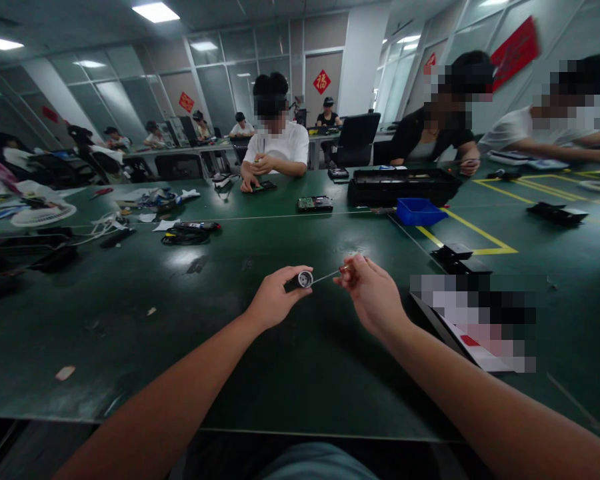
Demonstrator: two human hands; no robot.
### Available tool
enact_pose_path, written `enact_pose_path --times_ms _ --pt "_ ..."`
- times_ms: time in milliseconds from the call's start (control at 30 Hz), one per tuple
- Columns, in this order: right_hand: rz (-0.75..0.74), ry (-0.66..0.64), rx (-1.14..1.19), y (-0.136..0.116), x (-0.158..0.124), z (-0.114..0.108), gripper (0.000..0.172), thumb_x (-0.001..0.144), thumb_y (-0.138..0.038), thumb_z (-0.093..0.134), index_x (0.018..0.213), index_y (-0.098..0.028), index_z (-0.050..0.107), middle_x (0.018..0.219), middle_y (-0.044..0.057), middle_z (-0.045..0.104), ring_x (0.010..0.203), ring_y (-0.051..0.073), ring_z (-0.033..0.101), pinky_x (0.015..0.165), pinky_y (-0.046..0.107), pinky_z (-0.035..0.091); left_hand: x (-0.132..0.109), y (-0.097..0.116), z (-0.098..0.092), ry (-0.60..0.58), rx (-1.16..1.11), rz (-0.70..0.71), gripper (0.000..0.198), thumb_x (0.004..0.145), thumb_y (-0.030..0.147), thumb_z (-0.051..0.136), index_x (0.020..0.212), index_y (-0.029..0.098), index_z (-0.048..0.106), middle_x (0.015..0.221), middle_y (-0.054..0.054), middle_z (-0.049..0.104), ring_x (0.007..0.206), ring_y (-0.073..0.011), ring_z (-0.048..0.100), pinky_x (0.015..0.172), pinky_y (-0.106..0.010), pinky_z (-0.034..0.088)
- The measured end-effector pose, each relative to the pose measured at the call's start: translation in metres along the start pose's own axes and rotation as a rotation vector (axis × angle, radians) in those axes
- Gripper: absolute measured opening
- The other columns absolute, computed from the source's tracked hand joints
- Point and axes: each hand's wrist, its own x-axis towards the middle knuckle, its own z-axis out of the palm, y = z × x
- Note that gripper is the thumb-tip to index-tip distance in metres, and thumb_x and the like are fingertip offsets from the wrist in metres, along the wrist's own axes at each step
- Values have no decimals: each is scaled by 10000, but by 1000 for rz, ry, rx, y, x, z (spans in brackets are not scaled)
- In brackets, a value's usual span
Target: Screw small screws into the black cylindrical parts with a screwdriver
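Observation:
My left hand (276, 293) grips a small black cylindrical part (305, 279) with a round silvery end that faces me. Between the fingers of my right hand (367, 287) is a thin metal rod with a reddish end, like a slim screwdriver (327, 275). Its tip points left and reaches the rim of the cylinder; whether it goes inside I cannot tell. Both hands are held above the green table (260, 380), close to each other. My fingers hide most of the cylinder's body and the rod's handle.
A blue bin (420, 211) and a long black case (405, 185) stand at the back right. Near my right forearm lie black blocks (463, 260) and a white booklet (495, 357). Coiled black cable (190, 233) and a circuit board (315, 203) lie ahead. A co-worker (277, 143) sits opposite.

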Motion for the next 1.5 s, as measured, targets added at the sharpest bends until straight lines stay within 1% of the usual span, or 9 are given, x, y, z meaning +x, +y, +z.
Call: enact_pose_path --times_ms 133,233,333,600,800,1033,1133,1300,1500 --pt "-184 50 -179 -8 -8 1 286 967 -485 531 976 -218 632 852 26 663 743 173 644 727 363 552 -1 1 0 -12 31 -6 405 853 205 738 1250 251 677 1238 -54 693 1180 -234 622 1080 -418 432" --pt "-321 32 -410 -16 -15 3 251 1005 -420 479 1001 -216 627 819 24 661 746 173 632 721 352 523 -1 3 0 -14 45 1 404 853 208 742 1249 250 676 1238 -53 692 1179 -228 619 1077 -410 431" --pt "-372 10 -495 -20 -18 3 227 1012 -388 461 996 -218 610 789 20 655 730 174 625 701 344 504 -1 2 1 -2 56 4 399 850 205 742 1242 245 676 1232 -54 694 1170 -228 624 1071 -411 436" --pt "-408 -53 -577 -22 -19 2 209 1003 -383 495 994 -221 627 815 24 694 741 179 655 697 333 493 -2 -3 1 8 61 9 415 844 205 747 1249 259 676 1227 -54 694 1166 -234 625 1069 -425 443" --pt "-434 13 -763 -28 -19 1 343 894 -484 671 691 -221 589 589 -31 577 525 134 504 523 283 358 -2 -3 2 -5 55 16 404 841 199 751 1235 257 686 1210 -44 696 1142 -221 631 1044 -398 460" --pt "-488 -146 -693 -28 -21 0 99 950 -262 548 972 -222 635 832 18 701 750 180 650 684 313 467 -2 -4 3 -17 62 3 394 842 196 743 1229 256 692 1204 -51 695 1134 -231 633 1035 -409 469" --pt "-460 -167 -706 -30 -21 1 103 938 -268 546 931 -220 637 803 17 696 730 184 650 661 306 456 -2 -4 3 -10 66 -3 399 841 196 745 1231 259 691 1204 -51 694 1132 -232 633 1035 -410 469" --pt "-350 -125 -780 -31 -21 2 336 1001 -452 468 857 -214 657 578 -15 591 532 163 565 547 293 386 -2 -5 3 -19 78 -7 389 838 177 746 1216 252 693 1205 -43 695 1136 -224 631 1037 -401 467" --pt "-360 -177 -741 -27 -20 1 205 989 -316 466 1079 -212 617 759 9 667 679 174 631 615 285 429 -1 -5 2 4 88 -26 388 838 155 739 1210 249 689 1197 -35 695 1130 -215 630 1028 -388 467"
